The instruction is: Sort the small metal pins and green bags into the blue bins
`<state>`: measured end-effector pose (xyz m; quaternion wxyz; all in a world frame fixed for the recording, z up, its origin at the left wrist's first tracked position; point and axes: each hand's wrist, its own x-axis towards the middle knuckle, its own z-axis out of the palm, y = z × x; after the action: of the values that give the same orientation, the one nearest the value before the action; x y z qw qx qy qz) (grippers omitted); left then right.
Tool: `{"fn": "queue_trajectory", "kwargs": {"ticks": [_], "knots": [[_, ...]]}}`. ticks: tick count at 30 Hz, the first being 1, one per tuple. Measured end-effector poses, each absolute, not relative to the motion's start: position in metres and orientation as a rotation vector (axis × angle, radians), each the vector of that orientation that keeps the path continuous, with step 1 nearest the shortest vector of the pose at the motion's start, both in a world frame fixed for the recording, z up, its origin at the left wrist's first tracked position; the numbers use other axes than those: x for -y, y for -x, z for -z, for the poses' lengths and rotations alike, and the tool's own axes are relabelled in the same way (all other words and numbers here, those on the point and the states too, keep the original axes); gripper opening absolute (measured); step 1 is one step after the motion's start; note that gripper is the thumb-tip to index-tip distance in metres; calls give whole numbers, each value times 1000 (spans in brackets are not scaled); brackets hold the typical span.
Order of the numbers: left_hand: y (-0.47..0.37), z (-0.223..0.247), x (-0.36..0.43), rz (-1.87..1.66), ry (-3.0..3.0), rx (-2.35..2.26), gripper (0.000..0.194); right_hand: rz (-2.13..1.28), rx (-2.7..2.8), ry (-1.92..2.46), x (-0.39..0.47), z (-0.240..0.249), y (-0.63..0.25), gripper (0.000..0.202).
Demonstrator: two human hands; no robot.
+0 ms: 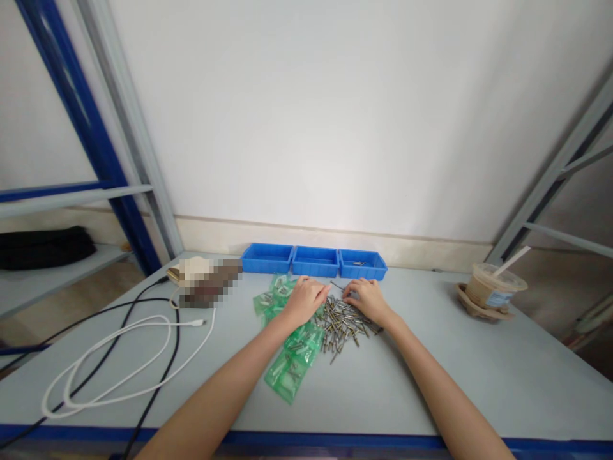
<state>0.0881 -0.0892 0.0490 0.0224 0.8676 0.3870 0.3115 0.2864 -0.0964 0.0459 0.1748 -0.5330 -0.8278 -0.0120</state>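
Head view | small grey metal pins (342, 322) heaped | left hand (306, 299), right hand (368, 299) flat, grip spread

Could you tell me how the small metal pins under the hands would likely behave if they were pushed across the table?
The metal pins look thin and round, so they would probably roll and scatter. They lie loose in a heap on the smooth table, so they likely slide easily. Each seems light, though stiff.

Pixelated beyond telling: object (211, 289) left of trays. Too small to identify: pins (342, 319). Hidden: fingertips of both hands.
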Motion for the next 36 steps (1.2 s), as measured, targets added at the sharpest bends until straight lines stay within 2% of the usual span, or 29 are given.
{"fn": "queue_trajectory", "kwargs": {"ticks": [6,14,17,22,26,29,36], "knots": [[-90,-48,89,-977,-2708,-1169,50,18,2363,1514,98,-48,-290,6],[-89,-47,89,-960,-2724,-1152,51,-246,2360,1362,90,-40,-301,12],[-90,-47,90,-954,-2734,-1156,50,-86,2419,1416,91,-42,-300,11],[-91,-47,90,-918,-2792,-1194,48,374,2519,1574,101,-45,-290,15],[-92,-47,91,-937,-2819,-1181,36,457,2521,1524,109,-50,-286,16],[-95,-46,94,-1016,-2863,-1126,19,351,2428,1458,111,-56,-289,13],[-98,-49,97,-941,-3062,-1060,15,-223,2322,1208,111,-60,-288,11]]}}
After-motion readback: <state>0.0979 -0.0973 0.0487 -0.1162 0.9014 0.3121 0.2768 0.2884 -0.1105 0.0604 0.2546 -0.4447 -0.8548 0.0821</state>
